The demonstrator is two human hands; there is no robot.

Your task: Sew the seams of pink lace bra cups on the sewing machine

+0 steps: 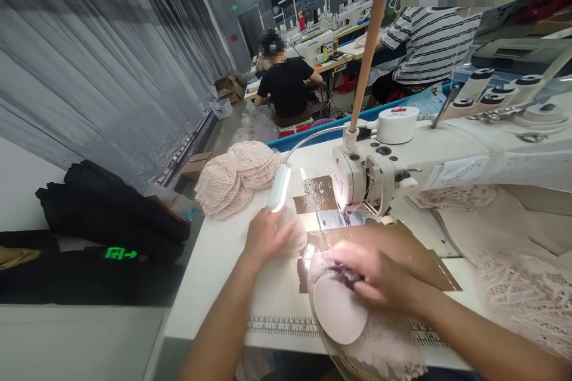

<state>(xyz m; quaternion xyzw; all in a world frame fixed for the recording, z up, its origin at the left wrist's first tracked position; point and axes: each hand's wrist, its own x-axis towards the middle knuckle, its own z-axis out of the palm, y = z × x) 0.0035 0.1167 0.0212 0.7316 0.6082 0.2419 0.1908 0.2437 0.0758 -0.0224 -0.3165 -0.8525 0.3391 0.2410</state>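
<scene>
My left hand (270, 232) is on the table left of the sewing machine (357, 181), with its thumb and fingers closed on a thin, pale lace cup (296, 237). Motion blurs the cup's edge. In front of the needle area, my right hand (375, 274) grips a beige lace bra (388, 339) that hangs over the table's front edge. A smooth round pad (342, 309) shows on this piece. Under my right fingers is a small dark thing (346, 275), too blurred to name.
Stacked lace cups (236, 178) lie at the table's back left. A bendable lamp (280, 187) reaches over my left hand. More lace pieces (527, 292) are heaped on the right. A ruler strip (283, 325) runs along the front edge. Two people sit at machines beyond.
</scene>
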